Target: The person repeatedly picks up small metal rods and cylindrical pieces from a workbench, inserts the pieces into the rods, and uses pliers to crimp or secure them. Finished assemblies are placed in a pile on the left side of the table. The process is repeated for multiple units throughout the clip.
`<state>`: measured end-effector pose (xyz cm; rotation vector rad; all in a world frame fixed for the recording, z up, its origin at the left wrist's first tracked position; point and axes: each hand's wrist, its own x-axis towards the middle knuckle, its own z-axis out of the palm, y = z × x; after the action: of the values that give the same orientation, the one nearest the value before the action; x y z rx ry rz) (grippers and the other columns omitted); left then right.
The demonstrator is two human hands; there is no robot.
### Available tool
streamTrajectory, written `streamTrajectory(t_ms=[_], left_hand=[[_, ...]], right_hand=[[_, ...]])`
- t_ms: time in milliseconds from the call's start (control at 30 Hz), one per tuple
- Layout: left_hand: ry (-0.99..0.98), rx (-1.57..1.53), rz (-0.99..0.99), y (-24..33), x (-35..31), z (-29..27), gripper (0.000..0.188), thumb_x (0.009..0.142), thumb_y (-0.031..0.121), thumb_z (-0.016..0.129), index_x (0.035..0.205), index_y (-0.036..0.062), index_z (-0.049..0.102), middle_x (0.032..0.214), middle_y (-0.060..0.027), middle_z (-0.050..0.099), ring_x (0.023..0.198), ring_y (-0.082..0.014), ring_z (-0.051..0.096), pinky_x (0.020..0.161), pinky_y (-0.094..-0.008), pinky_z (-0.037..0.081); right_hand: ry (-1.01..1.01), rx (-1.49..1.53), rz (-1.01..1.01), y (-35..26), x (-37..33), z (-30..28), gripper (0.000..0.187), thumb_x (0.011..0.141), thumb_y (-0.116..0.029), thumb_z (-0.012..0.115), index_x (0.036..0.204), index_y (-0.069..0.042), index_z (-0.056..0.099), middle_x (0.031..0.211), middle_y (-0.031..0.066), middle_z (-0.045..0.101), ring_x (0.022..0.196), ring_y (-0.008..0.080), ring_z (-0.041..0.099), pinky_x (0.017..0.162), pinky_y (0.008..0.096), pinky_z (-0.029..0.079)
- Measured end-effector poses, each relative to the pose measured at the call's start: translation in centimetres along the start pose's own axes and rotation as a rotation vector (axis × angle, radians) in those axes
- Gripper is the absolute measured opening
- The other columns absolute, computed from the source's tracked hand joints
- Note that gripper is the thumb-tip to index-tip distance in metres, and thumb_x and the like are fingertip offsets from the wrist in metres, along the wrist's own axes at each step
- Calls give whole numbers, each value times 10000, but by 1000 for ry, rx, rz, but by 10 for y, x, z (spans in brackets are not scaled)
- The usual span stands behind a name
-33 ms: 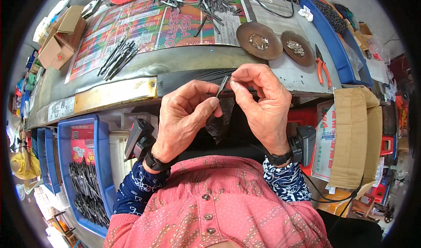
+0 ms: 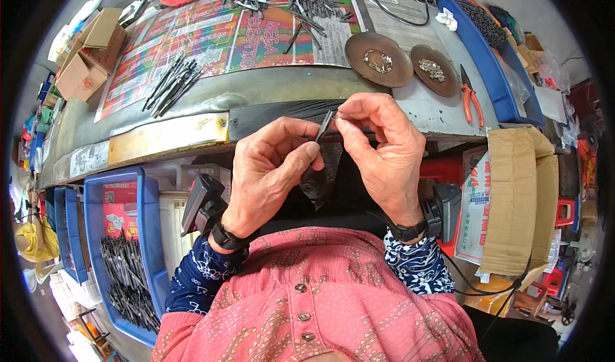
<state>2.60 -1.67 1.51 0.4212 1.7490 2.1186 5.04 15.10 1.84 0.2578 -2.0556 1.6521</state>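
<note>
Head view, the only view. Left hand [image 2: 272, 163] grasps 1 black strip [image 2: 325, 128] between thumb and forefinger, the strip tilted, upper end leaning right. Right hand [image 2: 387, 138] just beside it, thumb and index fingertip pinching a tiny pale piece [image 2: 336, 120] at the strip's upper end; its kind too small to make out. Whether the piece touches the strip, cannot tell.

Strip's place: in front of the body, by the near edge of the desk [image 2: 256, 94].

Change: none discernible against the preceding picture; strip, grip and surroundings match. Reading: a steady, fine 2-handed hold, same stage of handling.

On the desk: loose heap of black strips [image 2: 320, 8] at the far side, smaller bundle [image 2: 172, 88] at left. To the right, 2 brown dishes: larger dish [image 2: 402, 75] with slim metal bits [image 2: 378, 61], smaller dish [image 2: 443, 89] with silvery bits [image 2: 431, 69]. Orange-handled pliers [image 2: 473, 104] near the smaller dish, apart from the hands.

Below desk level, left: blue tray [image 2: 152, 234] with many more black strips [image 2: 130, 279].
</note>
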Motion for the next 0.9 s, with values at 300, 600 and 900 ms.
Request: streamTrajectory(t_ms=[300, 600, 900], left_hand=[[127, 509, 348, -12, -2, 2, 170, 853, -29, 631, 1022, -9, 634, 716, -45, 657, 659, -70, 622, 619, -222, 503], [68, 329, 247, -12, -4, 2, 149, 861, -38, 611, 1005, -15, 644, 714, -31, 648, 663, -55, 613, 617, -203, 489], [22, 284, 186, -15, -6, 3, 153, 879, -24, 600, 1027, -10, 635, 717, -14, 640, 607, -15, 519, 542, -168, 406]], right_hand=[[3, -142, -80, 2, -2, 1, 176, 842, 68, 637, 1005, 14, 601, 928, 24, 633, 848, 78, 606, 754, 225, 497], [10, 236, 153, 11, -2, 0, 209, 830, 45, 673, 1016, 3, 588, 910, 32, 639, 825, 80, 612, 748, 231, 508], [-96, 343, 274, 10, 0, -11, 162, 844, -8, 692, 994, 23, 638, 898, 26, 654, 825, 66, 602, 753, 217, 500]])
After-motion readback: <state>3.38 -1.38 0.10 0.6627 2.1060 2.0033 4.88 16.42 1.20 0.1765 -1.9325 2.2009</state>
